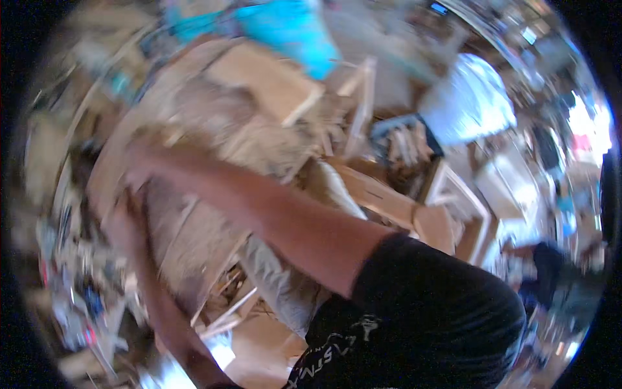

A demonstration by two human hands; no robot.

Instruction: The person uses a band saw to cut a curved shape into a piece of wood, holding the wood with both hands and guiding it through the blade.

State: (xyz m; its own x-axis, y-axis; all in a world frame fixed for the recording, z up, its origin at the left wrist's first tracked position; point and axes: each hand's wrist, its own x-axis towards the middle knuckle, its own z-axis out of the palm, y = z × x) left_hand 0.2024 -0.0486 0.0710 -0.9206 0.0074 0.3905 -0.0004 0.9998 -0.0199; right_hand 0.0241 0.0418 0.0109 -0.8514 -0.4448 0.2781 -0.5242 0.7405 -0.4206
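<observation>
Both my arms reach to the left side of a worn, dusty wooden workbench (188, 249). My right hand (146, 159) is at the bench's left part, next to a small tan, brownish patch whose kind I cannot make out. Just below it, my left hand (123, 217) is close to the right one, near the bench's left edge. Motion blur smears the fingers of both hands, so what they hold, if anything, does not show. A light wooden board (262, 78) lies on the far part of the bench.
Bright blue plastic sacking (291, 35) lies beyond the bench. To the right stand a dark crate (408, 142) of wood offcuts, a white sack (473, 100), and wooden frames (457, 194). Another person (544, 272) is at the far right. Clutter lies along the left.
</observation>
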